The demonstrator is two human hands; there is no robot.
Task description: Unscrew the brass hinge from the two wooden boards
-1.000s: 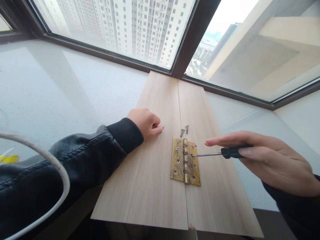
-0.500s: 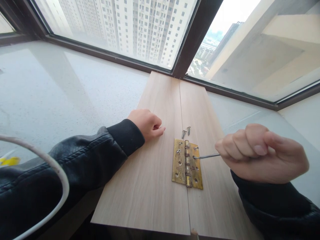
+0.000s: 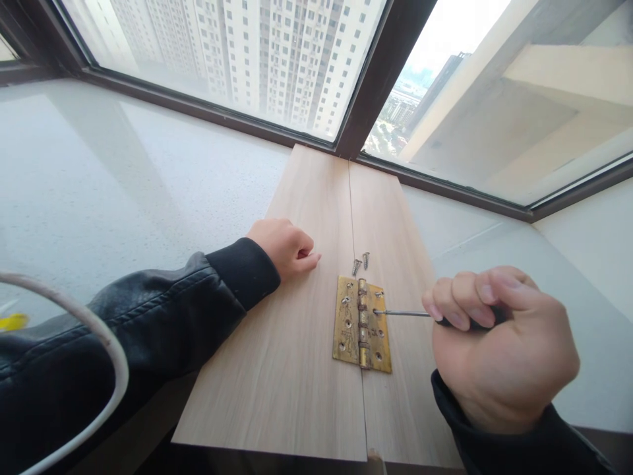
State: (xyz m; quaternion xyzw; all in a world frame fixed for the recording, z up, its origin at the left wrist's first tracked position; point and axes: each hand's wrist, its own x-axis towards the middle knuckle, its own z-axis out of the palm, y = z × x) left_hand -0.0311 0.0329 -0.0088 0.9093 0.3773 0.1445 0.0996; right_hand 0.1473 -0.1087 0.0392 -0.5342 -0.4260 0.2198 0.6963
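Observation:
A brass hinge [image 3: 352,336] lies open and flat across the seam between two light wood boards [image 3: 277,369]. My right hand [image 3: 494,330] is wrapped round the dark handle of a screwdriver [image 3: 403,313], whose tip meets a screw hole in the hinge's right leaf. Screws sit in some of the holes, while others look bare. Two loose screws [image 3: 361,262] rest just beyond the hinge's far edge. My left hand [image 3: 287,249] is curled on the left board, its fingers folded; whether anything is inside them is hidden.
A white cable [image 3: 116,356] loops over the left sleeve at lower left, near a small yellow object [image 3: 14,322]. Window frames [image 3: 346,125] close off the far ends of the boards. A white speckled sill [image 3: 148,171] extends to the left.
My right hand has rolled round with the screwdriver, so that its dark handle now shows. The tip stays at the same hole. The whole view has shifted slightly.

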